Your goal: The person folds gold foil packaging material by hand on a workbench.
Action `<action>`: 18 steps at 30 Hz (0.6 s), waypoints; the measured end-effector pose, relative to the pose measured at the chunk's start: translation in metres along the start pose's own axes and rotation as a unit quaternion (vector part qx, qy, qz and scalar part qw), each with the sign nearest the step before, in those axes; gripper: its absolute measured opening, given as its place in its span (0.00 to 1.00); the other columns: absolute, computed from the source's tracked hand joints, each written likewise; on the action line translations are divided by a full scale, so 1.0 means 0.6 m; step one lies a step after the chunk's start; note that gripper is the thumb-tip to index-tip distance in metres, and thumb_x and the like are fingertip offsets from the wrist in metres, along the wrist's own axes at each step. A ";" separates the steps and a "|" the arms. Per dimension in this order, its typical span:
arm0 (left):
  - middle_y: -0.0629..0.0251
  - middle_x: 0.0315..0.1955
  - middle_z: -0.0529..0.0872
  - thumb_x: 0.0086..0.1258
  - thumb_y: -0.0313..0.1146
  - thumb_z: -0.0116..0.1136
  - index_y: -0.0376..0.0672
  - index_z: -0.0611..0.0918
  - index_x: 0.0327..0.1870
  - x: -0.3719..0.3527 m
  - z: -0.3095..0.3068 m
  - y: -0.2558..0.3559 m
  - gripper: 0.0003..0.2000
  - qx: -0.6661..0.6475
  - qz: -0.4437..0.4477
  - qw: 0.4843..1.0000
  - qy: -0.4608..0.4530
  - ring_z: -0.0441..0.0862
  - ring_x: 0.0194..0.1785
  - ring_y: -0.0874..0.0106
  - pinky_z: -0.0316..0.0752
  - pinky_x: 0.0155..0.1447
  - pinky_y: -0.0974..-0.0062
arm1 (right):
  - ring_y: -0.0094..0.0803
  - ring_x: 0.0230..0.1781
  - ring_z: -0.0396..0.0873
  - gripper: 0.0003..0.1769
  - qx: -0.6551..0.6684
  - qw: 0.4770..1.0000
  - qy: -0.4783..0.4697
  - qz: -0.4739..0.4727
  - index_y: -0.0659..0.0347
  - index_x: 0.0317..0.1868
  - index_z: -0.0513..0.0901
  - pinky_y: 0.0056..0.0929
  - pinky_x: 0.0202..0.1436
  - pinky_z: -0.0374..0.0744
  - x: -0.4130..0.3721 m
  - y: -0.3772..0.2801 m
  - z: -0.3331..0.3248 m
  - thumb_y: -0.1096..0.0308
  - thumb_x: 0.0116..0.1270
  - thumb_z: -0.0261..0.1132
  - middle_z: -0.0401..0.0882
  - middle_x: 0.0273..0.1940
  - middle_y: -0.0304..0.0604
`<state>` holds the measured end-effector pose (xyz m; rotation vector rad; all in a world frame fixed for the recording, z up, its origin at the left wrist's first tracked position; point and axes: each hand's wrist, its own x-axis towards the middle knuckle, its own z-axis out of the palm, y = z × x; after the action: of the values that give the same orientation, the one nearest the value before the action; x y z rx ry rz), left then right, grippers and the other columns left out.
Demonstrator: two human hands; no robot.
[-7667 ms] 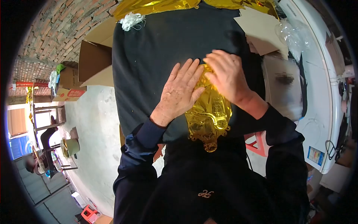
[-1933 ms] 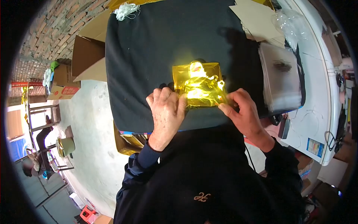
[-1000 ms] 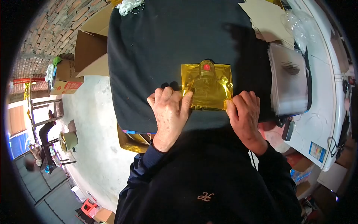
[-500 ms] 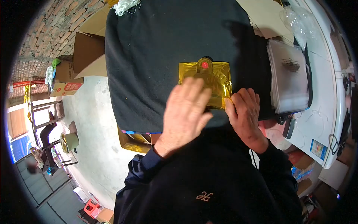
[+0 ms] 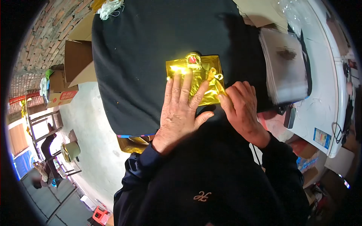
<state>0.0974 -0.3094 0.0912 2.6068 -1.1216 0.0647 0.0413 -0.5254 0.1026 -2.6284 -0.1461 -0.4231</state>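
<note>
A flat, folded piece of shiny gold foil (image 5: 208,98) lies on the black cloth in front of me. At its far edge is a rounded tab with a red spot (image 5: 192,60). My left hand (image 5: 181,109) rests flat on the left part of the foil, fingers stretched out and thumb apart. Its fingers hide some of the foil. At the near right corner, my right hand (image 5: 243,111) has its fingers curled, with thumb and forefinger pinching the foil's edge.
Black cloth (image 5: 151,34) covers the work surface. Stacked clear plastic sleeves (image 5: 284,67) lie at right, beside a white table (image 5: 313,116). White string (image 5: 109,9) sits at the far left corner. Cardboard boxes (image 5: 79,56) stand at left. Another person (image 5: 43,177) is far off at lower left.
My left hand, blurred and moving over the foil before, now lies still and flat with its fingers more spread. My right hand stays at the foil's corner. The whole view has shifted slightly.
</note>
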 end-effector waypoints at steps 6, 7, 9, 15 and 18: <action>0.39 0.84 0.55 0.76 0.72 0.46 0.56 0.68 0.84 0.001 -0.005 -0.002 0.42 0.005 0.007 1.000 -0.005 0.51 0.86 0.36 0.49 0.85 0.38 | 0.42 0.39 0.75 0.09 0.053 0.998 0.014 0.008 0.56 0.43 0.80 0.44 0.46 0.70 -0.021 0.007 -0.017 0.64 0.70 0.71 0.77 0.36 0.40; 0.39 0.84 0.56 0.76 0.72 0.46 0.56 0.68 0.84 0.002 -0.004 -0.002 0.41 0.004 0.006 1.000 -0.003 0.51 0.86 0.35 0.49 0.86 0.38 | 0.42 0.39 0.75 0.09 0.052 0.998 0.016 0.011 0.56 0.42 0.80 0.44 0.46 0.70 -0.024 0.007 -0.018 0.64 0.70 0.72 0.77 0.36 0.40; 0.39 0.84 0.56 0.76 0.71 0.47 0.56 0.68 0.84 0.001 -0.002 -0.002 0.41 0.004 0.003 1.000 0.001 0.51 0.86 0.35 0.49 0.86 0.38 | 0.42 0.38 0.75 0.08 0.040 0.999 0.020 0.011 0.55 0.40 0.80 0.44 0.46 0.70 -0.027 0.009 -0.016 0.65 0.69 0.72 0.77 0.35 0.39; 0.39 0.84 0.57 0.76 0.71 0.48 0.56 0.68 0.84 0.002 -0.003 0.001 0.41 0.003 0.002 1.000 0.002 0.51 0.86 0.35 0.49 0.86 0.38 | 0.42 0.37 0.74 0.10 -0.022 1.000 0.022 0.004 0.54 0.34 0.78 0.45 0.43 0.69 -0.018 0.007 -0.008 0.65 0.67 0.73 0.74 0.33 0.39; 0.39 0.84 0.57 0.76 0.71 0.48 0.56 0.69 0.84 0.003 -0.002 0.000 0.41 -0.002 0.003 1.000 0.004 0.51 0.86 0.35 0.49 0.85 0.38 | 0.42 0.36 0.74 0.11 -0.042 0.999 0.029 0.000 0.54 0.34 0.77 0.45 0.42 0.69 -0.018 0.011 -0.001 0.66 0.66 0.73 0.74 0.33 0.38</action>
<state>0.0984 -0.3103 0.0926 2.5984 -1.1256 0.0729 0.0321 -0.5321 0.0969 -2.6944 -0.1129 -0.5152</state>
